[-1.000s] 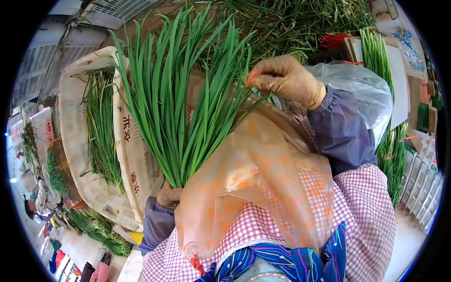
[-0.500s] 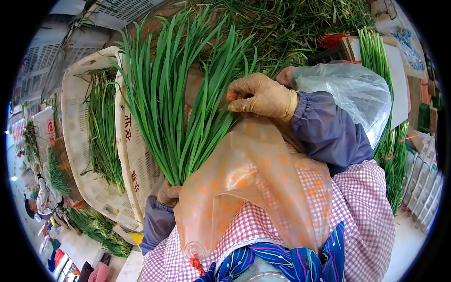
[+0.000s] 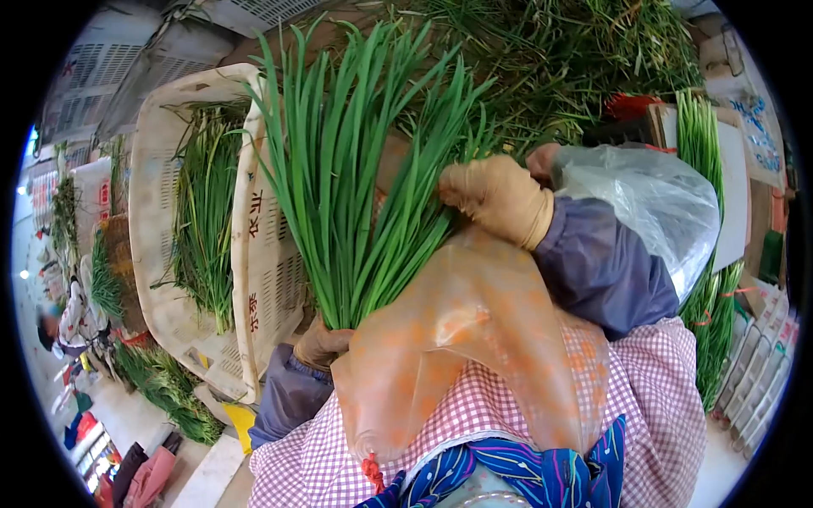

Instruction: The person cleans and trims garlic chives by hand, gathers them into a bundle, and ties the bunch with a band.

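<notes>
A large bunch of garlic chives [image 3: 364,186] stands fanned out in front of me, its long flat green leaves pointing away. Wrapped round its lower end is my left hand [image 3: 322,345], in a tan glove and partly hidden by the sleeve and the apron. My right hand [image 3: 498,199], in a tan glove, is at the right edge of the leaves with its fingers curled in; their tips are blurred, and what they hold cannot be made out. A translucent plastic apron [image 3: 457,330] with orange spots lies over my lap below the bunch.
A white plastic crate [image 3: 246,254] with more green stalks [image 3: 207,212] stands on the left. Loose leaves [image 3: 576,59] are heaped at the back. Clear plastic [image 3: 644,186] covers something beyond my right arm, beside tied green bunches [image 3: 699,144]. Another person [image 3: 63,326] is at far left.
The view has shifted, so crate and bunch appear farther right. My left hand keeps its grip on the chives. My right hand stays at the leaves' right edge, its fingers turned more out of sight.
</notes>
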Available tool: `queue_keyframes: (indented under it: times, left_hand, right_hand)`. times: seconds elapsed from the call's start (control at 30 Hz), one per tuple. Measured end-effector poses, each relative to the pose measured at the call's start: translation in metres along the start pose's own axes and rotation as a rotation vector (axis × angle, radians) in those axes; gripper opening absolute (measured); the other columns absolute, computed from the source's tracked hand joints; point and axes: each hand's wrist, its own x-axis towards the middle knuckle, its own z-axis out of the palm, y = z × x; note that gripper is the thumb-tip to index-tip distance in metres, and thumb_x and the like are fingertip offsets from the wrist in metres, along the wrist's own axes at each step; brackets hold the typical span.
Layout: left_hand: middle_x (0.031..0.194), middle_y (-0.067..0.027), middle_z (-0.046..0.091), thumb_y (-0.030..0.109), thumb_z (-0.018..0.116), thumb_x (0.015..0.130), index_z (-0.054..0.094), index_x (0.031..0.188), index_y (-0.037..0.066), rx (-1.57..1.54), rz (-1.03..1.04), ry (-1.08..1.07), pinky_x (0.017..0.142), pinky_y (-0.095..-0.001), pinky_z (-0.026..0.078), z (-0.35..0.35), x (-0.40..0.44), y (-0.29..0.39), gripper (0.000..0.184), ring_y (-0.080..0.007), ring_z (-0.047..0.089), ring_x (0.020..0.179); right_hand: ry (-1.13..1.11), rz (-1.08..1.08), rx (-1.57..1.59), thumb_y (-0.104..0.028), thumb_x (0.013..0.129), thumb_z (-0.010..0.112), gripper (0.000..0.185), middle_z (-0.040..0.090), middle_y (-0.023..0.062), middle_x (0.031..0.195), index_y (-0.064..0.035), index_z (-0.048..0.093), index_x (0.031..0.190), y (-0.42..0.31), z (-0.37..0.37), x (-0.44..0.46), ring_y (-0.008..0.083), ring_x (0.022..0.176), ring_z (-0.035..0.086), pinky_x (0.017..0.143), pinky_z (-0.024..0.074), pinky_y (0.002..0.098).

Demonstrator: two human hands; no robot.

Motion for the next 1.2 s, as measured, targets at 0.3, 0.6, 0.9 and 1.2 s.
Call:
queue_keyframes:
  times: [0.3, 0.6, 0.9, 1.2]
  left_hand:
    - [0.124, -0.0102, 0.055, 0.004, 0.075, 0.065, 0.047, 0.128, 0.003, 0.283, 0.165, -0.080, 0.093, -0.0373, 0.044, -0.012, 0.006, -0.006, 0.068, -0.0220, 0.055, 0.111]
    - [0.124, -0.0105, 0.055, 0.004, 0.074, 0.064, 0.047, 0.127, 0.003, -0.014, -0.022, -0.055, 0.094, -0.0377, 0.044, -0.004, -0.002, 0.005, 0.069, -0.0224, 0.054, 0.111]
    - [0.125, -0.0134, 0.054, 0.002, 0.067, 0.063, 0.046, 0.128, 0.001, -0.051, -0.173, -0.059, 0.099, -0.0394, 0.040, -0.013, -0.007, 0.009, 0.069, -0.0256, 0.052, 0.115]
    - [0.125, -0.0155, 0.054, 0.005, 0.064, 0.064, 0.045, 0.129, 0.000, -0.232, -0.145, -0.085, 0.101, -0.0410, 0.037, -0.015, -0.004, 0.006, 0.068, -0.0285, 0.051, 0.116]
  right_hand:
    - [0.426, 0.157, -0.435, -0.001, 0.080, 0.059, 0.024, 0.063, 0.0134, 0.083, -0.0067, 0.061, 0.102, 0.028, -0.042, 0.018, 0.0254, 0.075, 0.064, 0.065, 0.0517, 0.0334]
    - [-0.007, 0.056, -0.092, -0.032, 0.080, 0.066, 0.039, 0.060, 0.0133, 0.068, -0.0036, 0.060, 0.106, -0.059, 0.011, 0.079, 0.0291, 0.066, 0.061, 0.058, 0.0467, 0.0372]
    - [0.525, -0.197, -0.263, -0.020, 0.083, 0.066, 0.019, 0.063, 0.0098, 0.072, -0.0037, 0.063, 0.093, -0.010, -0.010, 0.087, 0.0192, 0.060, 0.061, 0.057, 0.0490, 0.0305]
    - [0.218, -0.019, 0.227, -0.025, 0.084, 0.067, 0.027, 0.062, 0.0043, 0.070, -0.0012, 0.064, 0.095, -0.035, -0.009, 0.076, 0.0124, 0.063, 0.056, 0.055, 0.0449, 0.0271]
